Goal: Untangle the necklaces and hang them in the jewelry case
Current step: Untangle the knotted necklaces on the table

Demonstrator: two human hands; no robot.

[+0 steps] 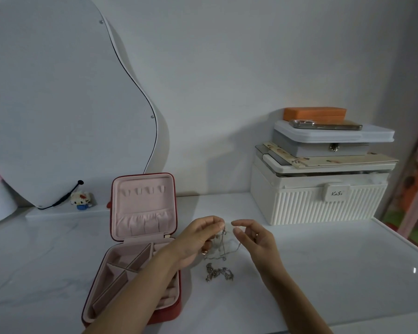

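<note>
I find my left hand (198, 237) pinching the thin silver tangled necklaces (221, 247) above the white marble bench (323, 273); my right hand (253, 237) pinches one strand. The red, pink-lined jewelry case (140, 237) lies open, its hooks (144, 190) bare: nothing hung yet.

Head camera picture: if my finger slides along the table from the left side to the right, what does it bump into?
Mirror → toy cat figure → open jewelry case → left hand → tangled necklaces → right hand → white ribbed storage box.
</note>
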